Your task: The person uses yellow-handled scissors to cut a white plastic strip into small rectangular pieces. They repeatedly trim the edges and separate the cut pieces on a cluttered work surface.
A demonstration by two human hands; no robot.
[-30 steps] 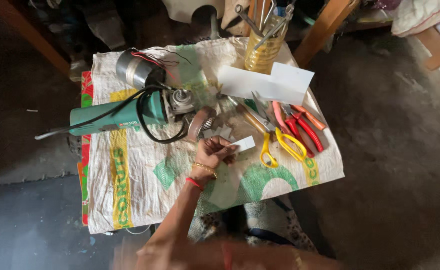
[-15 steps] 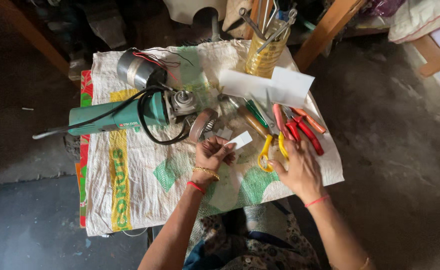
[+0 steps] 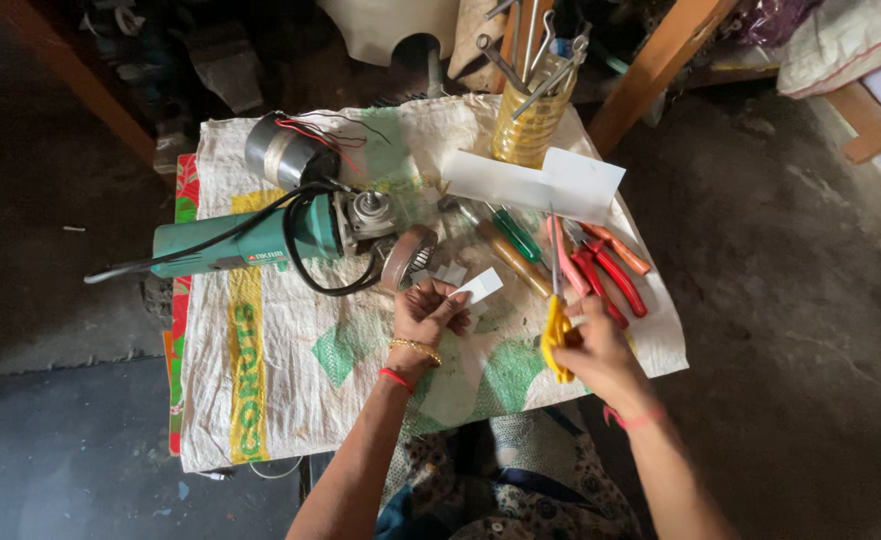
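Note:
My left hand [image 3: 427, 312] holds a small white paper strip [image 3: 479, 287] just above the sack-covered table [image 3: 291, 370]. Its fingers are curled around the strip's lower end. My right hand [image 3: 593, 348] grips yellow-handled scissors [image 3: 557, 322], blades pointing away from me toward the white paper sheet [image 3: 546, 183]. The scissors sit a short way right of the strip, not touching it. A green angle grinder [image 3: 261, 240] with a black cord lies to the left of my left hand.
Red-handled pliers [image 3: 606, 278], an orange-handled tool [image 3: 621, 250] and two screwdrivers [image 3: 516, 245] lie right of centre. A yellow jar [image 3: 531, 125] of wrenches stands at the back. A grey motor [image 3: 283, 152] sits back left. A round metal part [image 3: 408, 257] lies by the grinder head.
My right hand came into view, reached the yellow scissors and picked them up. My left hand has kept the paper strip in nearly the same place.

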